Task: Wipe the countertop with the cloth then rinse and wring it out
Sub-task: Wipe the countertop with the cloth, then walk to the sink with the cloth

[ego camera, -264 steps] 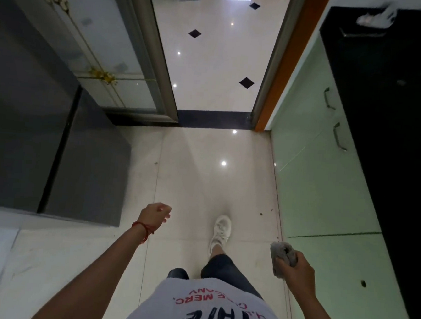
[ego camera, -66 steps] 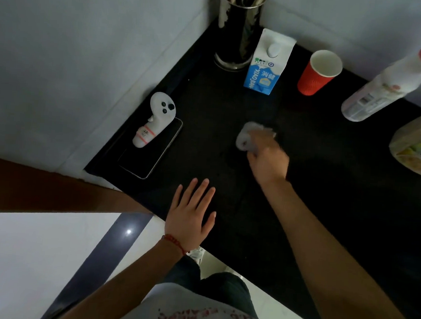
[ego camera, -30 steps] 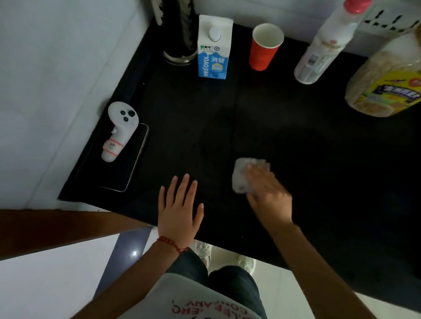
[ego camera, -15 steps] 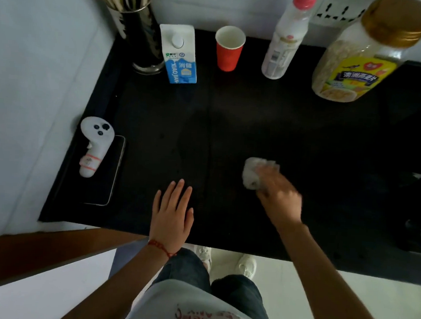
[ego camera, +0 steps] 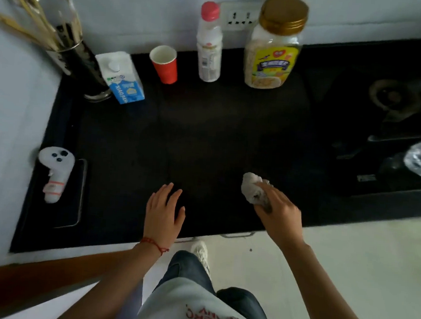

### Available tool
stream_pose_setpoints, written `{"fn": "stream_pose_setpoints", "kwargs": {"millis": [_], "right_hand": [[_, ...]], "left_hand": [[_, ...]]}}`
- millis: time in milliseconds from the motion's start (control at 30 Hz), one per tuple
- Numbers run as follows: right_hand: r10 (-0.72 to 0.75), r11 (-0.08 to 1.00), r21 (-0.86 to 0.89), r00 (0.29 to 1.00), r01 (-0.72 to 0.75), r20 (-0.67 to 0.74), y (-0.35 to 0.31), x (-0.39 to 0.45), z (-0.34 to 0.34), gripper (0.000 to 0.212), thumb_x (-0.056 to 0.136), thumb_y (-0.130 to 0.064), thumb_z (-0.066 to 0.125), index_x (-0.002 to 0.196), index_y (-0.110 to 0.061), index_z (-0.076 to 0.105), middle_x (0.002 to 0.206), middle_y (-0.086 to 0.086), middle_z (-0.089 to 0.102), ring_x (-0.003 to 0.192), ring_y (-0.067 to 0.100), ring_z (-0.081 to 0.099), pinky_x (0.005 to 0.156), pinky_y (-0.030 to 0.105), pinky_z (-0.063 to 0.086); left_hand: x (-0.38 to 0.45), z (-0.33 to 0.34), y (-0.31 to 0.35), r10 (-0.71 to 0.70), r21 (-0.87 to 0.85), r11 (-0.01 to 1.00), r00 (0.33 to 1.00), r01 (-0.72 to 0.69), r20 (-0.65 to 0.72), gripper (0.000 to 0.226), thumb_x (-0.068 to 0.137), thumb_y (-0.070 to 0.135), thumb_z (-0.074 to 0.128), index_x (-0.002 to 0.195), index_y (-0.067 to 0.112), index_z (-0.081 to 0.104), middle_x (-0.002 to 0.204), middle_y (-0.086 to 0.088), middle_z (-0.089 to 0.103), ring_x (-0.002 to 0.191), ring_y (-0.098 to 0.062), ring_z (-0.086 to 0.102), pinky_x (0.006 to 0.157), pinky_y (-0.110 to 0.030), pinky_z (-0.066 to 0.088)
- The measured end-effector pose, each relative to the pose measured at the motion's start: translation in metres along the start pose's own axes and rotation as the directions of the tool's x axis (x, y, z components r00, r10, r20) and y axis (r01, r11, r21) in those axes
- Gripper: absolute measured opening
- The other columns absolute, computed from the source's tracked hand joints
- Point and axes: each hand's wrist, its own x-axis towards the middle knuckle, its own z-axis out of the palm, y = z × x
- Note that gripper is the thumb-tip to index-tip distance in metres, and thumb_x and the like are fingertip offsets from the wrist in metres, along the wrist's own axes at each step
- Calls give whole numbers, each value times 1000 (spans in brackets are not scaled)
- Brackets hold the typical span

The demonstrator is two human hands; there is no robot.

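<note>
Head view showed the right hand [ego camera: 279,214] with fingers bunched around a soft, limp grey cloth [ego camera: 253,191] on the black desk [ego camera: 205,144], the left hand [ego camera: 163,212] splayed flat beside it.

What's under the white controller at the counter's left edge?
The white controller lies on a dark flat slab with a bright rim, likely a phone. The part beneath the controller is covered.

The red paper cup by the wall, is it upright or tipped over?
Upright: the red paper cup stands on its base, white open mouth up.
</note>
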Motion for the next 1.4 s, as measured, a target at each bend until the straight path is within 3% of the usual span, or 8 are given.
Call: {"fn": "stream_pose_setpoints", "kwargs": {"millis": [200,333,433,600,700,833,1167,1400], "right_hand": [[275,954,177,939,-241,-206,69,-91,-57,36,76,-21,68,110,-9,62,104,7,68,77,26,64,65,32,52],[536,840,272,795,-469,-284,121,-175,-84,21,75,-19,64,93,-7,65,82,3,64,65,20,54,59,29,41],[709,702,327,660,-632,-248,158,-236,-95,9,76,-12,67,83,-9,62,71,-1,58,62,24,53,57,31,41],[905,424,402,361,-812,-225,209,-343,-111,12,75,-14,65,86,-10,63,72,4,60,68,29,57,59,29,37],[966,247,470,178,-847,-188,225,-395,-116,7,76,-16,64,82,-15,60,72,5,60,71,30,59,59,31,40],[988,78,569,-11,-818,-151,242,-433,-130,15,76,-17,62,70,-20,49,66,4,56,65,27,52,61,33,42],[962,-107,663,-246,-741,-120,354,-448,-211,19,78,-25,62,66,-15,51,65,7,60,67,30,55,57,32,38],[931,-182,715,-353,-676,-97,449,-437,-296,33,78,-13,62,55,-21,40,54,-2,50,57,24,46,50,27,31]], "left_hand": [[-6,16,104,326,-121,938,945,-326,-21,41,83,29,41,110,6,63,119,-15,62,110,-30,60,91,-41,48],[-29,45,184,554,-171,820,832,-546,4,36,81,24,44,103,7,67,109,-11,67,102,-17,54,81,-30,53],[-52,74,231,679,-165,734,709,-659,191,37,79,25,42,99,7,67,98,-9,70,91,-21,66,73,-30,58],[-87,132,294,499,-191,853,655,-485,568,50,82,36,36,117,8,59,120,-9,61,111,-25,56,95,-32,46],[-92,155,324,431,-163,889,662,-428,613,29,86,13,52,112,4,63,115,-15,65,105,-27,60,91,-29,44],[-89,181,367,349,-125,922,651,-365,674,22,85,11,57,102,2,67,104,-18,70,98,-29,63,84,-27,45],[-55,277,527,325,-76,893,520,-444,790,21,84,12,56,98,4,69,102,-17,71,98,-28,63,84,-27,46],[-45,333,686,308,-78,864,398,-498,864,18,85,14,54,94,8,68,94,-16,70,93,-29,64,80,-28,48]]}}
